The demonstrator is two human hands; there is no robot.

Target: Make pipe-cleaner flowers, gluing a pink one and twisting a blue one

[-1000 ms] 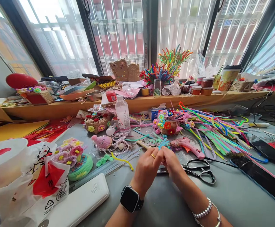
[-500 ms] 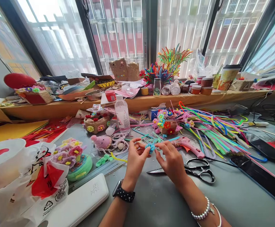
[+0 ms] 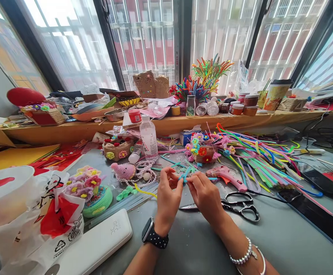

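Between both hands, above the middle of the table, is a small blue pipe-cleaner flower (image 3: 184, 178). My left hand (image 3: 168, 198) pinches its left side between thumb and fingers. From the right, my right hand (image 3: 205, 194) grips it with thumb and forefinger, the other fingers curled. Parts of the flower are hidden by the fingertips. Black-handled scissors (image 3: 242, 206) lie on the table beneath and right of my right hand, blades partly covered by it. A pink glue gun (image 3: 226, 176) rests just behind that hand.
Loose pipe cleaners (image 3: 265, 164) spread over the right side, near a dark phone (image 3: 315, 217). A white power bank (image 3: 103, 240) and a plastic bag (image 3: 60, 217) lie at the left. A clear bottle (image 3: 149, 139) and a flower-covered basket (image 3: 203, 152) stand behind the hands.
The blue flower has turned in the fingers and shows a different side. My left hand and wrist have shifted slightly right; my right fingers have closed in nearer to it.
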